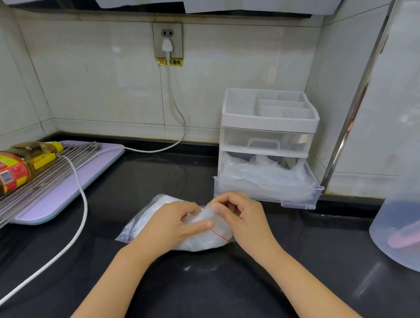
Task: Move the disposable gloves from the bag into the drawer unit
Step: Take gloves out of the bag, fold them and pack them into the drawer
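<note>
Obs., standing beside the counter (219,296): both forearms reach in over the black top.

Left hand (174,224): lies over the bag (147,219), fingers curled round the bunched film, thumb flat along it near the red seal line.

Right hand (243,217): at the bag's mouth, fingers curled tight and pinching film. Whether anything besides film is in the pinch, cannot tell.

Bag: lying on the counter just in front of the drawer (288,196), bulging with white contents.

Gloves (264,180): a loose heap in that drawer, the lower one of the unit (268,123), pulled well out. The upper one is closed. The rest are judged to be in the bag.

Risks, as judged:
- The film is thin and slick. A hard tug at the mouth may split it or drag the whole bag from under the left hand.
- The contents may come out as one clump and shed onto the counter short of the drawer.
- The heap stands high, so more on top could catch when the drawer is pushed in.
- The drawer hangs far out, so pressing on its front might tip it.
- The jug (407,197) is close on the right, and a wide elbow swing could knock it
</note>
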